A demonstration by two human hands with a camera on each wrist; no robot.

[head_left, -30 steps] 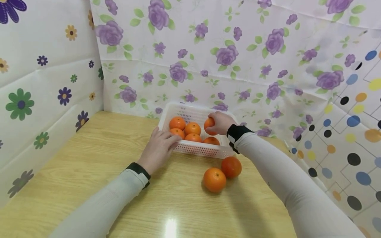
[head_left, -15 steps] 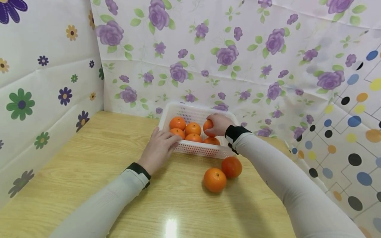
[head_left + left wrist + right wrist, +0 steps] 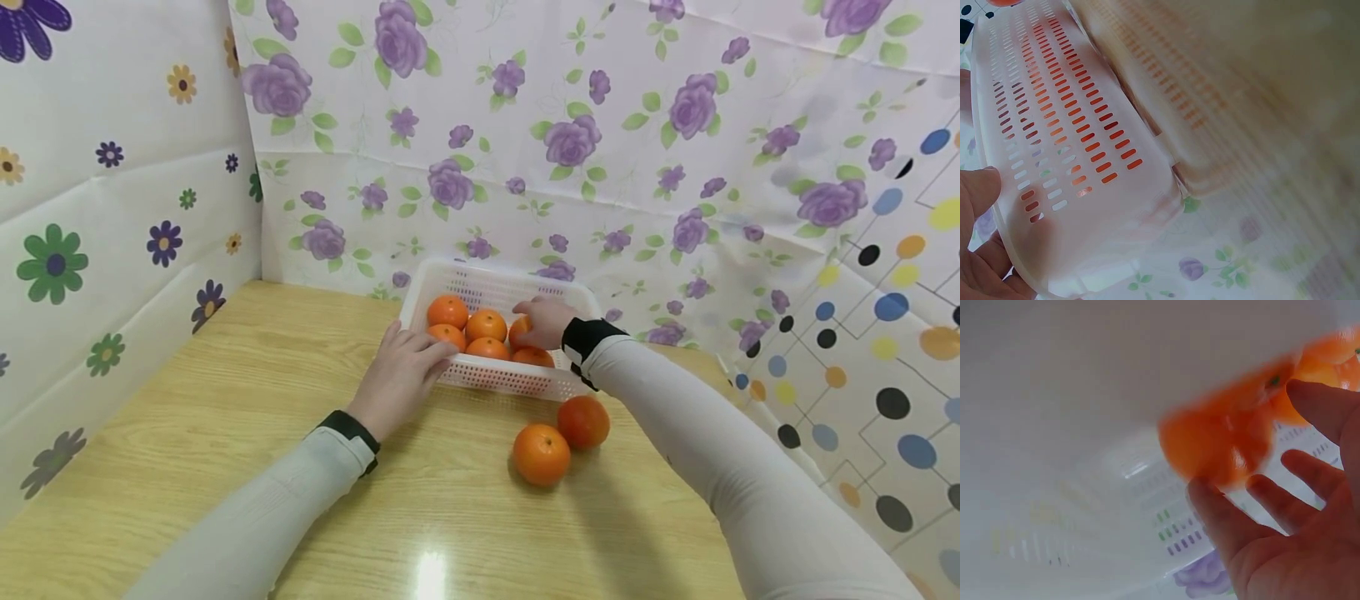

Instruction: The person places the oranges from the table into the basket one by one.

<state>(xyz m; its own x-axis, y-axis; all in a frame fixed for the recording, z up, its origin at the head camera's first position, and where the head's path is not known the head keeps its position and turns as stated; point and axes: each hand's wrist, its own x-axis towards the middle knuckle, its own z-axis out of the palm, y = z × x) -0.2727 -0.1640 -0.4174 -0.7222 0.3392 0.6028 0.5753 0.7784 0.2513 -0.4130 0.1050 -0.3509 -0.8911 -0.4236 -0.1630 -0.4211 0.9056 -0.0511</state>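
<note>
A white perforated plastic basket [image 3: 498, 377] stands at the back of the table with several oranges inside. My left hand [image 3: 397, 373] holds its front left corner; in the left wrist view the thumb [image 3: 984, 187] lies at the rim with other fingers behind the wall. Inside the basket's right half is my right hand [image 3: 546, 322], beside an orange [image 3: 519, 332] that it partly hides. The right wrist view shows that hand's fingers spread, one fingertip right at an orange [image 3: 1216, 447]. Another orange [image 3: 534, 357] sits against the front wall.
Two loose oranges lie on the wooden table [image 3: 225, 400] in front of the basket: one nearer [image 3: 542, 454], one just behind it [image 3: 583, 422], close below the right forearm. A flowered cloth [image 3: 450, 100] hangs directly behind the basket. Patterned cloths stand at both sides.
My right hand has lowered an orange into the basket and moved slightly left; its fingers have loosened from the fruit. The left hand stays at the corner.
</note>
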